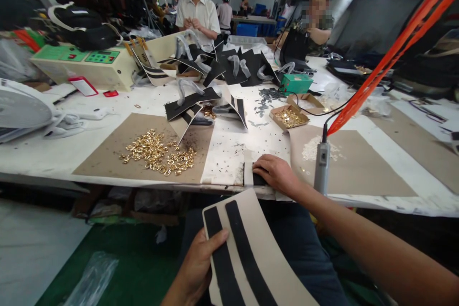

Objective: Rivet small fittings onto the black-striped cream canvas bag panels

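Observation:
My left hand (199,260) grips a beige panel (258,244) by its left edge, thumb on top. Two long black strips run along the panel, which is tilted over my lap. At the table's front edge, my right hand (278,174) has its fingers curled down onto a small black piece (258,180). That piece lies beside a narrow pale strip (248,172); the fingers hide part of it. Left of my right hand, a pile of gold metal rings (150,150) lies on a brown sheet (103,155).
Black and beige panels with wrapped handles (229,67) are heaped at the back. A cardboard box (289,117) holds small gold parts. Orange tape and a cable hold a grey hanging tool (322,167) near my right forearm. Small whitish pieces (311,148) lie beyond it. Co-workers sit opposite.

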`<act>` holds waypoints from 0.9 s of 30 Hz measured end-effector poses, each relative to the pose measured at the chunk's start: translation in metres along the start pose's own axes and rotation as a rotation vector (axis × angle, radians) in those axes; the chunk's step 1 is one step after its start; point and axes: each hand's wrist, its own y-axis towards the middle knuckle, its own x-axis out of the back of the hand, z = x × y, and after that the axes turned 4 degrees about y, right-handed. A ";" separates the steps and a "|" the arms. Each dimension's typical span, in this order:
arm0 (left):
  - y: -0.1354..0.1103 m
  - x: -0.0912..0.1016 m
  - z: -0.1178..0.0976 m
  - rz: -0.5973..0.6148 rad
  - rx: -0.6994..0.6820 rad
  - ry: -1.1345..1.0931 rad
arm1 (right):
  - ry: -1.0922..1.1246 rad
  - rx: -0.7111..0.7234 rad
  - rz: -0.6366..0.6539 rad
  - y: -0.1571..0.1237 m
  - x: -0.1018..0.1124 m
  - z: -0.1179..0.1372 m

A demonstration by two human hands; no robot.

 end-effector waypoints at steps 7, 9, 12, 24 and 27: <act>-0.001 -0.001 -0.003 0.011 -0.015 0.005 | 0.058 -0.011 -0.028 -0.010 -0.005 0.000; -0.001 -0.002 -0.003 0.012 -0.022 0.013 | 0.068 -0.053 -0.062 -0.010 -0.006 -0.001; -0.001 -0.002 -0.001 0.026 -0.015 0.014 | 0.062 -0.120 -0.123 -0.011 -0.007 -0.002; 0.003 -0.003 -0.004 0.038 -0.002 0.015 | -0.096 -0.165 -0.022 -0.010 0.002 0.007; 0.002 -0.004 -0.006 0.023 -0.006 0.015 | -0.119 -0.214 -0.028 -0.006 0.004 0.013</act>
